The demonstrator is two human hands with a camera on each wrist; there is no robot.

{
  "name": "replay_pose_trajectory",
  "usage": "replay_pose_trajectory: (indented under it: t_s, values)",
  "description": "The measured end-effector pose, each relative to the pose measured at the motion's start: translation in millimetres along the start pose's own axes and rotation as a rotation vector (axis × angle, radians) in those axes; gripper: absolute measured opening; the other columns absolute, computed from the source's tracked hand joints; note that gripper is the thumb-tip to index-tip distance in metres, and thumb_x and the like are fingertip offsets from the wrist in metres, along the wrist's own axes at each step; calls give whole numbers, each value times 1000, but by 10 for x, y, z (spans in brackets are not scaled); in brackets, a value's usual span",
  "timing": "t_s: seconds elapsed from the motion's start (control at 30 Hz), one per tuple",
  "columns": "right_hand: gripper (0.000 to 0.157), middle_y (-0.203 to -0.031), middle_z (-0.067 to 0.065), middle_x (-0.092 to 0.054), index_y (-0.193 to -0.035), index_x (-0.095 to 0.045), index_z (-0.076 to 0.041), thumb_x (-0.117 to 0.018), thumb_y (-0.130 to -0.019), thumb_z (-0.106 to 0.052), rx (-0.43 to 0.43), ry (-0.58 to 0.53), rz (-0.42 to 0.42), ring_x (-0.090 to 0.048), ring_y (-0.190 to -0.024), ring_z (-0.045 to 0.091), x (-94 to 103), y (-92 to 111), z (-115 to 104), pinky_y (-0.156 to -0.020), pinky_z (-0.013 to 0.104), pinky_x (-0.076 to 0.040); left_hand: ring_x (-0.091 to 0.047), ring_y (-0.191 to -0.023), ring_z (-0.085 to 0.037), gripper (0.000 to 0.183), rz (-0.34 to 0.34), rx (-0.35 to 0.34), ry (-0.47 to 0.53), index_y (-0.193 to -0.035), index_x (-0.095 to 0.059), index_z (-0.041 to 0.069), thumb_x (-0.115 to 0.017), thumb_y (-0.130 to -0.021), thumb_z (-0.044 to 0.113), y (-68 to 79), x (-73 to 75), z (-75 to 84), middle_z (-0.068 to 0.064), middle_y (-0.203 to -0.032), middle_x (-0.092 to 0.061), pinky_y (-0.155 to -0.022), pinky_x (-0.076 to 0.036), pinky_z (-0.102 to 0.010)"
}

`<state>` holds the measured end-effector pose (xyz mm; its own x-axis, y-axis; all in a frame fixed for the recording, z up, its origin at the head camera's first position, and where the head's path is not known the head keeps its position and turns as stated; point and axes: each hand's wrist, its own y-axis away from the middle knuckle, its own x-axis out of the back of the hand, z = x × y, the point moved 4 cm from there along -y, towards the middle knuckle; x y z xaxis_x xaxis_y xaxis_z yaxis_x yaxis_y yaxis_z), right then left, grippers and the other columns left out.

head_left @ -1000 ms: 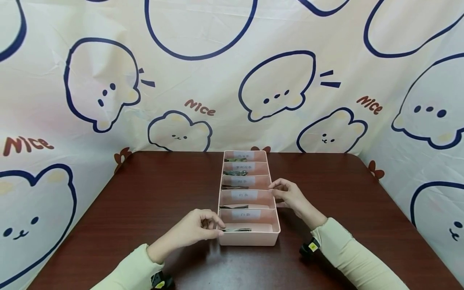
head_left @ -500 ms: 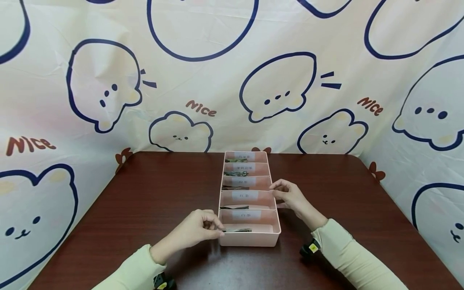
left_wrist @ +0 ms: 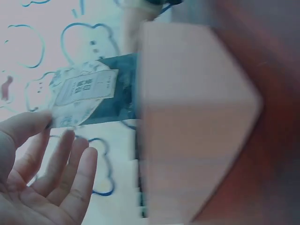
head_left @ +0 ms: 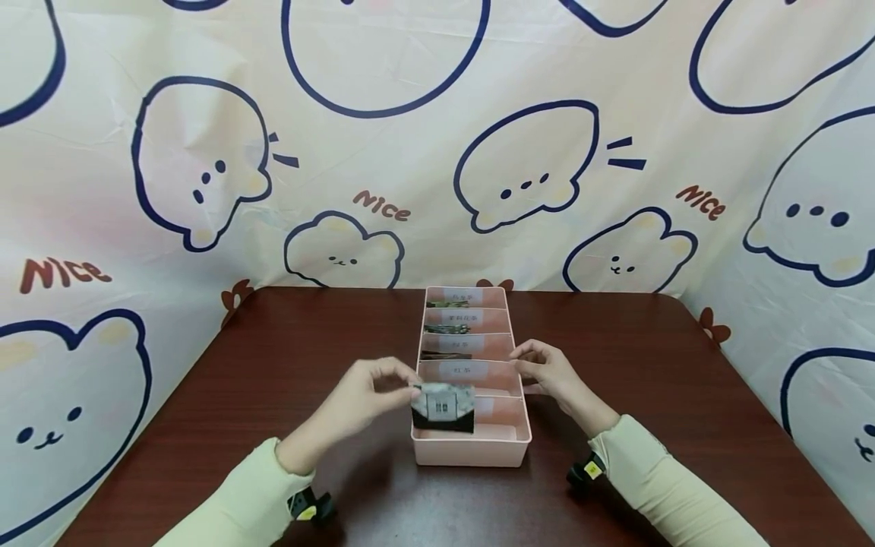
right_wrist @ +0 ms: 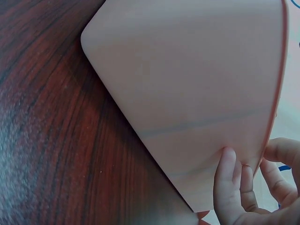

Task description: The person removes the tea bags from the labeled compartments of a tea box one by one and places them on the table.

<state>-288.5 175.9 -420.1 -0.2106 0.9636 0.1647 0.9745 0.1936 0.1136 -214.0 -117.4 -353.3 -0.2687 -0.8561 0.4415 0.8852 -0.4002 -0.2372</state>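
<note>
A long pink box (head_left: 472, 453) with several compartments stands lengthwise on the table, a paper label in each. Above its front compartment, my left hand (head_left: 372, 391) pinches a tea packet (head_left: 444, 406) by an upper corner between thumb and forefinger. The packet hangs flat, pale with a printed label on top and dark along the bottom. In the left wrist view the other fingers (left_wrist: 84, 183) extend loosely beneath it. My right hand (head_left: 554, 376) holds the box's right rim, fingers against the outer wall and over the edge, as the right wrist view shows.
More packets lie at the left side of the rear compartments, among them green ones (head_left: 447, 329) and a dark one (head_left: 444, 355). The box rests on a dark brown wooden table (head_left: 328, 327). A cartoon-printed cloth (head_left: 431, 152) hangs behind the table and along both sides.
My left hand has lifted the tea packet up out of the front compartment, where it lay edge-on before. The right hand keeps its place on the rim.
</note>
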Motion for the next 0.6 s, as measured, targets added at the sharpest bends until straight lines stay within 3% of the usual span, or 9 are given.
replay_pose_trajectory:
  t_s: [0.13,0.33,0.43,0.6]
  values:
    - [22,-95,7,-58,-112,-58,1,-61,-92,-8,0,1,3,-66,-82,15,11,2,2,-69,37,-59,-63,-80,-13,8,77,-9,69,-93,-66,7,-69,-89,14,-203,220,179,-2,-87,-68,-74,-54,-29]
    - [23,-95,6,-57,-112,-58,2,-61,-92,-8,5,-1,3,-66,-84,15,20,15,6,-70,36,-59,-64,-78,-11,13,223,6,165,-102,-60,4,-64,-94,13,-615,686,329,3,-90,-66,-71,-57,-28]
    - [23,-92,5,-56,-111,-58,3,-62,-92,-8,4,-10,7,-65,-83,15,20,19,4,-70,36,-59,-64,-79,-9,17,280,32,177,-109,-59,5,-63,-95,14,-840,906,272,4,-92,-67,-67,-57,-23]
    - [26,-92,4,-57,-113,-56,5,-63,-92,-9,13,-15,-2,-64,-82,13,-2,22,-15,-71,38,-59,-65,-79,-10,34,351,136,148,-125,-54,4,-63,-95,16,-1103,1169,-12,-6,-101,-67,-66,-56,-21]
